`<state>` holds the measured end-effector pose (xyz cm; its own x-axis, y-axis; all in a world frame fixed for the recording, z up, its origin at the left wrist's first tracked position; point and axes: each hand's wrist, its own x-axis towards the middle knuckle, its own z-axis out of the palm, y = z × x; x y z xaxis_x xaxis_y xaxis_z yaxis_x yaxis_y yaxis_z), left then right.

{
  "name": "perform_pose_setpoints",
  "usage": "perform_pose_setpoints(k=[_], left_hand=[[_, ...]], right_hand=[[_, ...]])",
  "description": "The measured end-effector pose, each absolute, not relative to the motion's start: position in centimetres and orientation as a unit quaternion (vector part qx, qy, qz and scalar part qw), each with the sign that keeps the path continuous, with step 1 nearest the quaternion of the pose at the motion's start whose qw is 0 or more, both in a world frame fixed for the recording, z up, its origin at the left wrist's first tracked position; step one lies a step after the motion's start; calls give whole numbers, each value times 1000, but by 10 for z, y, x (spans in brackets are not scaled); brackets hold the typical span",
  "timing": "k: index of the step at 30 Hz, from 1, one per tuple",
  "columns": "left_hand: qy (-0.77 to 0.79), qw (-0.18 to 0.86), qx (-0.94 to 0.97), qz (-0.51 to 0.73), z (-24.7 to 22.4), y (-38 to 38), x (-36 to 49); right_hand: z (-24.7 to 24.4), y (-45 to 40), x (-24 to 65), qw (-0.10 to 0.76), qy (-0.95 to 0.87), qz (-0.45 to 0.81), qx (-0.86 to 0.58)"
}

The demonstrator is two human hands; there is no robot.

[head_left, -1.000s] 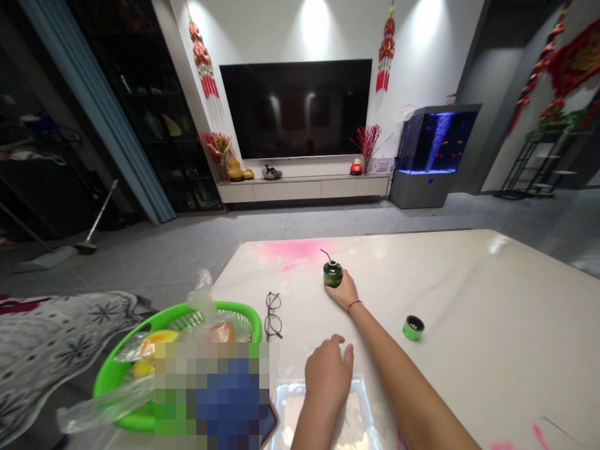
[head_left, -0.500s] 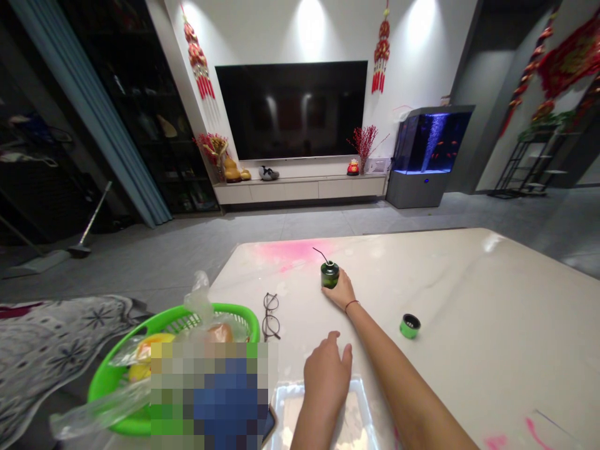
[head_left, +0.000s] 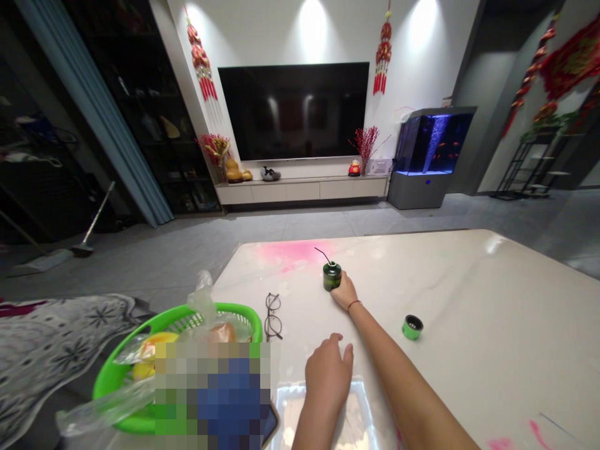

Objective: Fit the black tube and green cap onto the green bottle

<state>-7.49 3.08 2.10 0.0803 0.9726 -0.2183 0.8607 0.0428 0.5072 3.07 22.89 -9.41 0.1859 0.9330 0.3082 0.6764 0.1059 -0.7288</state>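
Note:
On the pale table [head_left: 469,294] stands a dark green bottle [head_left: 332,279] with a thin dark stem sticking out of its neck. My right hand [head_left: 345,292] is at the bottle's right side, its fingers partly hidden behind it; whether they still grip it cannot be made out. Nearer to me, my left hand [head_left: 329,369] hovers with fingers apart and nothing in it, over a light-rimmed tray [head_left: 360,400]. Eyeglasses [head_left: 273,317] lie left of the hands. A green ring-shaped object with a dark inside [head_left: 412,327] sits to the right of my right forearm.
A green basket [head_left: 105,381] with plastic bags and yellow items fills the lower left, partly pixelated. Beside it is the edge of a dark phone-like object [head_left: 272,426]. Pink stains mark the table. Beyond are a television [head_left: 295,112] and a fish tank [head_left: 431,144].
My right hand's fingers have shifted slightly to the right along the bottle, showing more of its surface. The whole view has shifted a little; my left hand keeps its pose.

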Motion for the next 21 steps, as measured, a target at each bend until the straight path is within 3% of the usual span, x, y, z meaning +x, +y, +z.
perform_pose_setpoints(k=[21], left_hand=[[670,264,688,89,22,31,-74]], right_hand=[[-87,223,25,389,-620,69,-678]])
